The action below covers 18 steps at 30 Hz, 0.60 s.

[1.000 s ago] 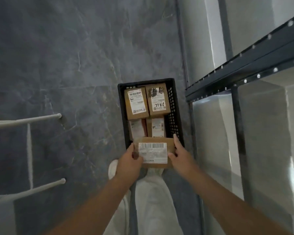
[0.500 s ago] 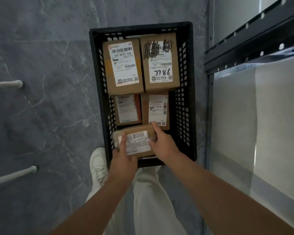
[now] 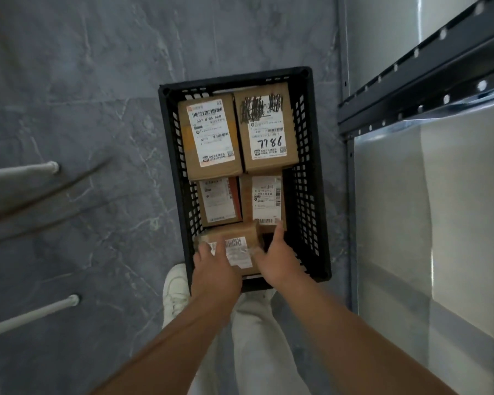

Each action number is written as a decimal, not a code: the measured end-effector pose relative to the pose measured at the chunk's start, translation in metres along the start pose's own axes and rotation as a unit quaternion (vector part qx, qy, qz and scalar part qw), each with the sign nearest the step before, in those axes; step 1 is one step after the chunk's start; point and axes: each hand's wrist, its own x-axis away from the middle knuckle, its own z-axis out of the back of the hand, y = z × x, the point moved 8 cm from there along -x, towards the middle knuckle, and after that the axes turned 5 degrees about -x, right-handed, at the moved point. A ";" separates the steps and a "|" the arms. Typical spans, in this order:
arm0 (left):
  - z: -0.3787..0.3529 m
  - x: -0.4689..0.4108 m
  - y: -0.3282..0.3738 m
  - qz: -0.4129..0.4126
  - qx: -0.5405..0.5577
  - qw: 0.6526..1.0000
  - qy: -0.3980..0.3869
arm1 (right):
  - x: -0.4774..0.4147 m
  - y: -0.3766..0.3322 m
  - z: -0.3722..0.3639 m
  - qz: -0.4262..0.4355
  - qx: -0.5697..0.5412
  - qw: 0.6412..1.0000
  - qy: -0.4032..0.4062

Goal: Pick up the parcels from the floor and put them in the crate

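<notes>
My left hand [image 3: 214,266] curls over the left end of the small cardboard parcel [image 3: 236,248] and my right hand [image 3: 274,258] clasps its right end, keeping it level in the black crate's [image 3: 305,172] near gap, just beside four labelled parcels [image 3: 211,132] farther in.

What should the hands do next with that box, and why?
Probably lower it flat and let go: the left hand and right hand hold the parcel inside the near end of the crate, in the gap before four packed parcels.
</notes>
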 end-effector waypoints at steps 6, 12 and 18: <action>0.099 0.029 0.044 -0.134 0.047 0.986 0.086 | 0.070 -0.061 0.056 0.065 0.069 0.992 0.083; 0.228 0.135 0.088 -0.254 -0.041 0.949 0.183 | 0.205 -0.184 0.148 0.192 0.140 0.943 0.232; 0.391 0.306 0.112 -0.371 -0.077 0.865 0.330 | 0.421 -0.273 0.223 0.253 0.136 0.869 0.403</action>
